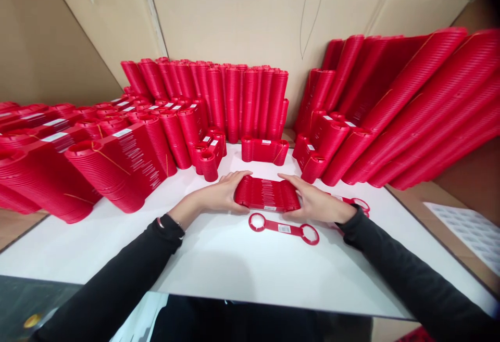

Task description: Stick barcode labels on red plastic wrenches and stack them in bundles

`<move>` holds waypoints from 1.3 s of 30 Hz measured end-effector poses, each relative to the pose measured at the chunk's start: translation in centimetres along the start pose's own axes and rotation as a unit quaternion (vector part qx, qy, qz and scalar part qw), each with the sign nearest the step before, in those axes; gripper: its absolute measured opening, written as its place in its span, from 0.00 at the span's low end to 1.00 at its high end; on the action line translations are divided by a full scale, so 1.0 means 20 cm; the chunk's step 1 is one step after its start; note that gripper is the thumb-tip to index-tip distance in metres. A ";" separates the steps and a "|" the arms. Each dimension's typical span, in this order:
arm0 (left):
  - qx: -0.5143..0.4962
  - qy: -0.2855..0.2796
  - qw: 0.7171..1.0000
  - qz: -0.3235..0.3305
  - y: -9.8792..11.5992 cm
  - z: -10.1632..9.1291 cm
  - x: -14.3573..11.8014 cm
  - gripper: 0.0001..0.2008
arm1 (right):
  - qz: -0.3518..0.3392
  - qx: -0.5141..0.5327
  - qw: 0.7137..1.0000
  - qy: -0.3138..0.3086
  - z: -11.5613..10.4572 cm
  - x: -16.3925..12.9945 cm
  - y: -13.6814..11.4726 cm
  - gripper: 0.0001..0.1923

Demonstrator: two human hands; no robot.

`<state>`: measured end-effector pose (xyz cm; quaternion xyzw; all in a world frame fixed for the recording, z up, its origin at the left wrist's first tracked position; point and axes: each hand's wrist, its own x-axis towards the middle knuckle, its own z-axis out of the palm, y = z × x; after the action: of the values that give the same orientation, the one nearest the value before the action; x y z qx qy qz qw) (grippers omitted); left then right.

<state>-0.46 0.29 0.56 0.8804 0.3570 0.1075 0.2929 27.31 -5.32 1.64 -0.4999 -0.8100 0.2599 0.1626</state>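
Both ends of red stack [267,193] gripped: left hand [223,193], right hand [318,200]; room between loose piece [284,228] and tabletop [219,269] near edge.

The white tabletop [219,258] bore tall red stacks [233,105] left, rear and right, a low stack [264,152] mid-rear, one flat double-ringed piece [270,225] and, apparently, further flat pieces [345,199], partly hidden, to the right.
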 end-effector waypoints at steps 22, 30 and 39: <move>0.041 0.024 0.998 -0.028 -0.01 -0.01 0.00 0.40 | 0.024 0.047 0.998 0.030 0.01 0.00 0.02 0.49; -0.098 -0.027 0.993 -0.062 0.01 -0.08 -0.01 0.30 | 0.101 0.259 0.960 -0.035 -0.03 -0.02 -0.04 0.38; -0.143 -0.037 0.987 -0.067 0.03 -0.08 -0.02 0.28 | 0.101 0.218 0.970 -0.034 -0.08 -0.02 -0.07 0.37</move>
<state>-0.98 0.44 2.27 0.8068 0.3853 0.1044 0.4356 27.37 -5.84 3.67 -0.5225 -0.6839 0.4624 0.2132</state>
